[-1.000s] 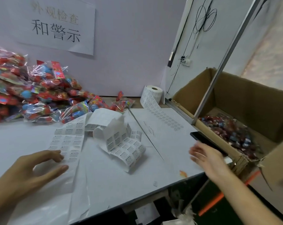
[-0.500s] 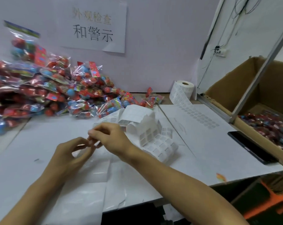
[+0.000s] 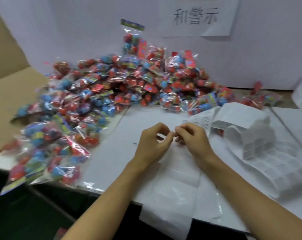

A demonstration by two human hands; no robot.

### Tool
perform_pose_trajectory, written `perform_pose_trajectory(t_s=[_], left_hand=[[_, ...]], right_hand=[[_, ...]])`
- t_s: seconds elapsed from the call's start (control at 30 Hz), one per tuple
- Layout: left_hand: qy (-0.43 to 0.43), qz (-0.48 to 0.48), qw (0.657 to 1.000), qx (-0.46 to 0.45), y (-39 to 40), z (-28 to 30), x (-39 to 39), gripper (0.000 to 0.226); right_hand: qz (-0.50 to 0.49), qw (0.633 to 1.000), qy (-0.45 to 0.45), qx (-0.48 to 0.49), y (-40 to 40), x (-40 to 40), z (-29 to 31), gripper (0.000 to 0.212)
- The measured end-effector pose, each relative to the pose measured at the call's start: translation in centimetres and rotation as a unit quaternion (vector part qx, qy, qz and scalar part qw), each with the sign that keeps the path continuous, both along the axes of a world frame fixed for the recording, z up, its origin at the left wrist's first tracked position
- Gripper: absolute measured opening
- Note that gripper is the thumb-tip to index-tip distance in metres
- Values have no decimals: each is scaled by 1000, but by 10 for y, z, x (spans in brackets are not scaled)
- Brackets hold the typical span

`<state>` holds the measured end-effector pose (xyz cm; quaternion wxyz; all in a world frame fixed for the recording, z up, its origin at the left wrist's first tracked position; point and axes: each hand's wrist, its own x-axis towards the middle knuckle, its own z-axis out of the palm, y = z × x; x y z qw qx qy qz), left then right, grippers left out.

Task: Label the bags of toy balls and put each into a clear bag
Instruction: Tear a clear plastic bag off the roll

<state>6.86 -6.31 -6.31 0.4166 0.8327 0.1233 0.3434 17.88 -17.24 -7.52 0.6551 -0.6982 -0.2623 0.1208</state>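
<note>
Labelling step, prob. peeling a sticker: L hand & R hand fingertips curled, meeting over clear bags, pinched item too small to tell; ball bags piled beyond fingers, label strip just R; next needs a ball bag pulled close.

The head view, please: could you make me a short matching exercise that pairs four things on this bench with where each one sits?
Things:
1. pile of toy ball bags
2. label sheets
3. paper sign
4. clear bag

Places:
A. taped on the back wall
B. flat at the table's near edge, under the forearms
C. heaped at the left and back of the table
D. curled up to the right of the hands

Pairs: 1-C, 2-D, 3-A, 4-B
</note>
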Motion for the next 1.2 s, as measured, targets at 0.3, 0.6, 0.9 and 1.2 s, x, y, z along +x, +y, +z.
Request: perform_pose_trajectory(t_s=[0.3,0.6,0.9,1.2], left_hand=[[149,223,955,126,119,19,1,20],[392,194,864,251,196,25,1,46],[406,142,819,380,171,39,57,24],[80,105,938,321,148,42,30,17]], right_hand=[[17,999,1,-34,-2,2,-1,15],[12,998,-3,-59,-4,-2,3,15],[15,999,11,-50,-5,-3,3,14],[19,998,9,-59,-4,-5,5,14]])
